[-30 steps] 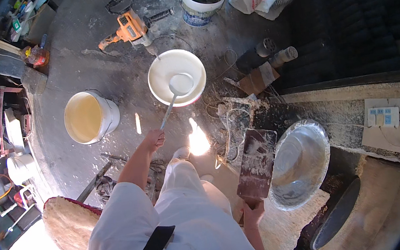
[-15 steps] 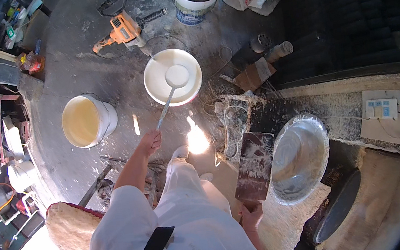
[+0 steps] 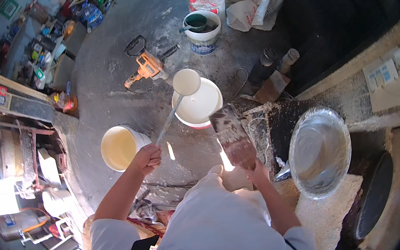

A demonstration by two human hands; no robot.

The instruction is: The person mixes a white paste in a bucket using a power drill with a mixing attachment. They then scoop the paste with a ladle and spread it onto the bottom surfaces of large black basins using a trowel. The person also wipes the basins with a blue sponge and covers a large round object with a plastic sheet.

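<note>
My left hand (image 3: 148, 158) is closed round the long grey handle of a ladle (image 3: 187, 82). The ladle's round, cream-coloured bowl shows above the far rim of a white tub (image 3: 178, 111) of white liquid; how full the ladle is I cannot tell. In my right hand (image 3: 257, 172) is the short handle of a flat, dark brown, rectangular board (image 3: 234, 138), smeared with pale residue. The board's far end overlaps the tub's right edge in the picture; whether they touch is unclear. Left of the tub, a white bucket (image 3: 140, 141) is pale yellow inside.
An orange power mixer (image 3: 149, 66) lies on the dark floor beyond the tub. Behind it stand a bucket (image 3: 203, 48) with a green scoop and several sacks (image 3: 243, 15). At my right is a large silvery bowl (image 3: 340, 149); a power strip (image 3: 383, 75) sits on the ledge.
The ladle has risen out of the tub towards its far edge. My right hand has brought the board up from beside the silvery bowl towards the tub. The whole view has shifted.
</note>
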